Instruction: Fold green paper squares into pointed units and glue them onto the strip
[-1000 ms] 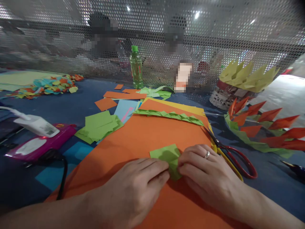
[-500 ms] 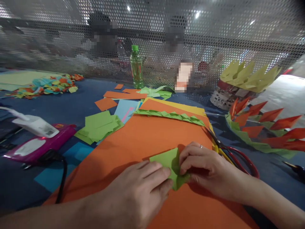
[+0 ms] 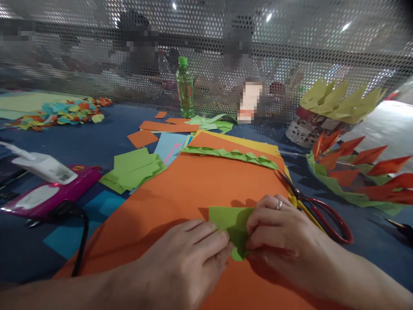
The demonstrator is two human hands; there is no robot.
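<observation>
A folded piece of green paper (image 3: 235, 224) is held between my two hands, just above an orange sheet (image 3: 155, 196). My left hand (image 3: 196, 254) grips its left side, fingers bent over the front. At the right side, my right hand (image 3: 277, 232), with a ring on one finger, pinches the paper between thumb and fingers. The lower edge of the paper is partly hidden by the fingers. Beyond the hands, a green folded paper chain (image 3: 230, 156) lies across the orange sheet. Scissors with red handles (image 3: 332, 219) rest right of my right hand.
Green paper pieces (image 3: 132, 170) are stacked left of the sheet, near a purple power strip (image 3: 64, 196) with a cable. A green bottle (image 3: 185, 88) stands by the mesh screen (image 3: 206, 47). At right are a yellow paper crown (image 3: 338, 103) and an orange-and-green paper ring (image 3: 351, 189).
My right hand has turned its side of the green paper over, so the top edge now runs level instead of rising to a point. My left hand stays nearly in place.
</observation>
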